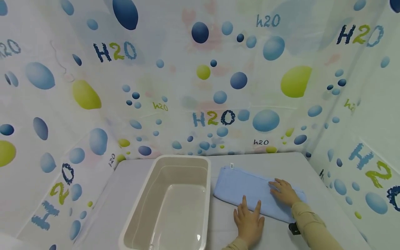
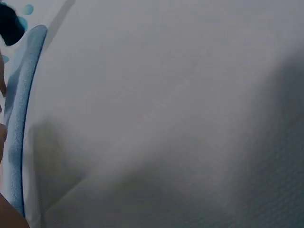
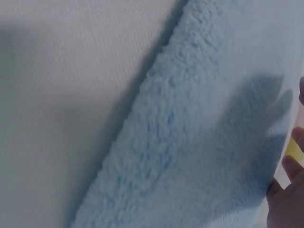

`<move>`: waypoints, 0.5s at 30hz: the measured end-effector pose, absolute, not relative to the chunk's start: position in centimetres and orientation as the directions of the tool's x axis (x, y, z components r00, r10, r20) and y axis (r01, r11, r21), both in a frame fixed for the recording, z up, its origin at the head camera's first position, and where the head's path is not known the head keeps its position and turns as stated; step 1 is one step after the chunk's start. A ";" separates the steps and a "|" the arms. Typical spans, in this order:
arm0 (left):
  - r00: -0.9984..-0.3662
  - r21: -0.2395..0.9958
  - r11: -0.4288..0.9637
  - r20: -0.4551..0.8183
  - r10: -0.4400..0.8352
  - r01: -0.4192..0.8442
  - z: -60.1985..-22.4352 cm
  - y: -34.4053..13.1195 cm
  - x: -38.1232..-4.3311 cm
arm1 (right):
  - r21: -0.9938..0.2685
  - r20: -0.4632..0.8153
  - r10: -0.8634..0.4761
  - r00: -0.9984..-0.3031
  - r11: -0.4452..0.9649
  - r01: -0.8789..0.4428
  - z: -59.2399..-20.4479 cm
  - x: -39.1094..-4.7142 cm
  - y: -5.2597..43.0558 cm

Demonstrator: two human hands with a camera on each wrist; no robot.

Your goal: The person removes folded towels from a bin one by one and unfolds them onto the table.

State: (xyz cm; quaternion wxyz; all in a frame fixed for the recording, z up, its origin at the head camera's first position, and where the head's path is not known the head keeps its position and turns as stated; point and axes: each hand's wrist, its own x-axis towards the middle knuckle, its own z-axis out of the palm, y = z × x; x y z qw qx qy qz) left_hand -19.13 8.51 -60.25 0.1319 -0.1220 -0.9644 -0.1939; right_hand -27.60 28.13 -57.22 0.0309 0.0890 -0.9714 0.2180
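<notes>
A light blue towel (image 1: pixel 243 187), folded into a long flat rectangle, lies on the table with a small white tag (image 1: pixel 232 165) at its far edge. My right hand (image 1: pixel 285 193) rests on the towel's right part, fingers spread and pointing left. At the near edge is my left hand (image 1: pixel 249 222), its fingers extended and apart, fingertips over the towel. Neither hand grips anything. In the right wrist view the towel (image 3: pixel 156 128) shows a fluffy folded edge, with fingers (image 3: pixel 292 171) at the far right. The left wrist view catches only a strip of the towel (image 2: pixel 19 123).
A beige plastic basin (image 1: pixel 208 205) stands left of the towel on the white-covered table (image 1: pixel 109 208). A black device (image 1: pixel 294 228) sits at my right wrist. Behind and on both sides hang white sheets (image 1: pixel 175 83) printed with bubbles and "H2O".
</notes>
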 end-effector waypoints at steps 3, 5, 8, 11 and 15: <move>-0.929 0.280 0.903 0.272 0.252 0.327 -60.6 8.4 -18.8 | -0.405 0.012 -0.179 -0.984 0.899 -0.169 -58.1 -27.6 27.6; -0.924 0.219 0.911 0.239 0.297 0.349 -60.9 8.2 -18.8 | -0.390 -0.003 -0.189 -0.982 0.904 -0.173 -58.6 -27.4 27.5; -0.914 0.142 0.914 0.209 0.347 0.379 -61.1 8.0 -18.8 | -0.379 0.013 -0.187 -0.982 0.908 -0.178 -59.1 -27.2 27.6; -0.907 0.092 0.918 0.219 0.360 0.386 -61.0 7.9 -19.0 | -0.381 0.020 -0.188 -0.982 0.906 -0.182 -59.2 -27.4 27.8; -0.896 0.034 0.915 0.222 0.385 0.402 -60.7 7.6 -19.5 | -0.388 0.004 -0.183 -0.983 0.906 -0.170 -58.8 -27.7 28.3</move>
